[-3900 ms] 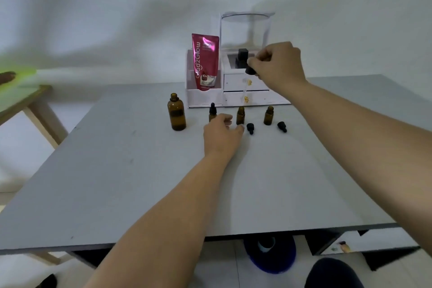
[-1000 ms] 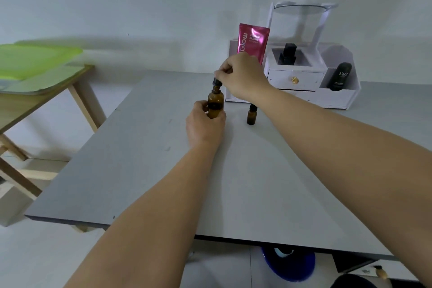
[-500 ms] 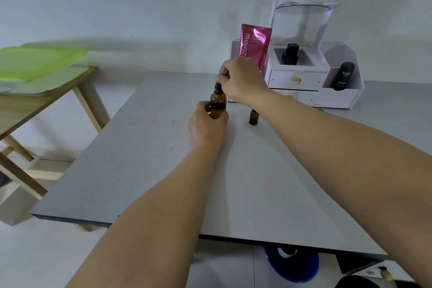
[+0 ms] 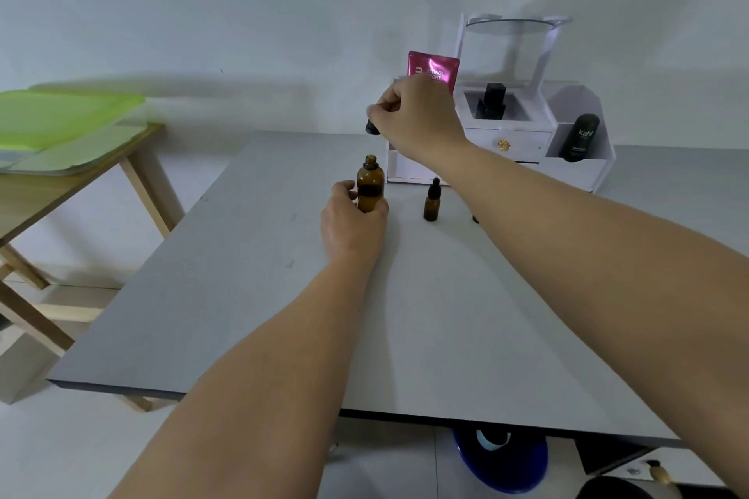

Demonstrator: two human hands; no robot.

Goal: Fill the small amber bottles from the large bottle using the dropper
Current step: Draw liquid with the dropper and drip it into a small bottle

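head view: the left hand [image 4: 352, 224] is wrapped around the lower body of the large amber bottle [image 4: 370, 183], thumb on one side and fingers on the other, closed firmly on it; the bottle stands upright on the grey table [image 4: 251, 296] with its neck open and uncapped just above the grip

straight above that open neck, well clear of it, the right hand [image 4: 417, 119] is pinched shut on a black cap [image 4: 372, 128], which peeks out below the fingertips (whether a glass dropper tube hangs under it cannot be told, nothing shows against the wall)

just to the right of the left hand's grip stands one small amber bottle [image 4: 432, 201], upright with its black dropper top on, apart from the large bottle; a little dark piece [image 4: 475, 219] shows at the edge of the right forearm beyond it, too hidden to identify

behind the right hand sits a white organiser [image 4: 575, 170] holding a pink tube [image 4: 435, 71], a black bottle [image 4: 491, 101] in its top recess and a dark "kahf" tube [image 4: 580, 138] in the right compartment; far to the left of both grips a wooden side table [image 4: 81, 182] carries a green tray [image 4: 60, 113]
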